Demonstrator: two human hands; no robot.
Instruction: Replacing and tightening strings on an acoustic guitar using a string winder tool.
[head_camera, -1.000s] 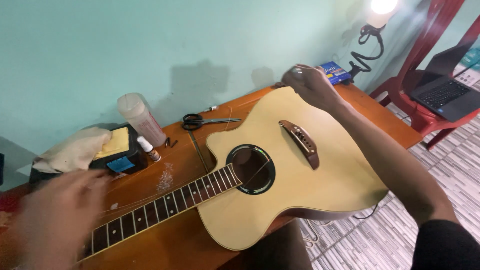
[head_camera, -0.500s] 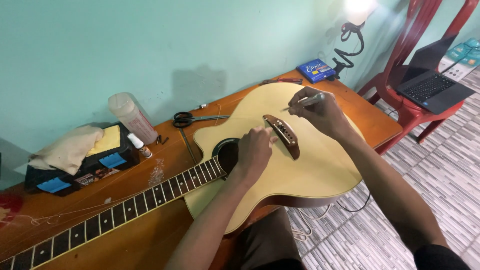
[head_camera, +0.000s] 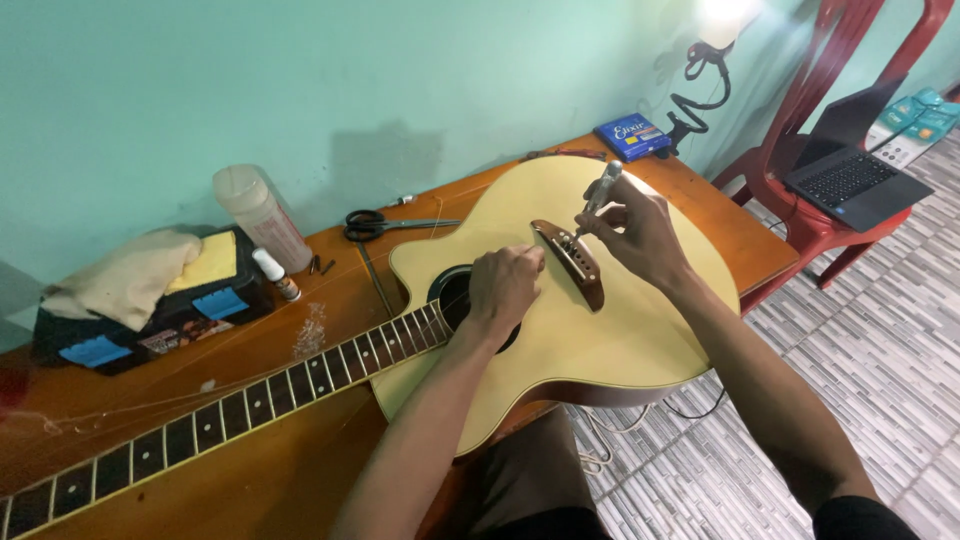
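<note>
Since earlier: left hand (head_camera: 505, 285) slid toward bridge (head_camera: 572, 262), clenched | right hand (head_camera: 635, 230) gripped tool (head_camera: 600, 190), tip at bridge | step: bridge-pin work on guitar (head_camera: 600, 340) | next needs steady tip.

A reddish-brown wooden table (head_camera: 250, 480) stands against a pale green wall. An acoustic guitar (head_camera: 600, 330) lies flat on it, body toward the right end, neck running off to the lower left. Behind the guitar, black-handled scissors (head_camera: 375, 225) rest near the wall. To their left stand a clear plastic bottle (head_camera: 262, 215) and a small white bottle (head_camera: 275, 273). At the left end sits a black box (head_camera: 150, 325) with a cloth (head_camera: 120, 275) and a yellow sponge (head_camera: 208, 262) on top. A small blue packet (head_camera: 632, 135) lies at the far right corner.
</note>
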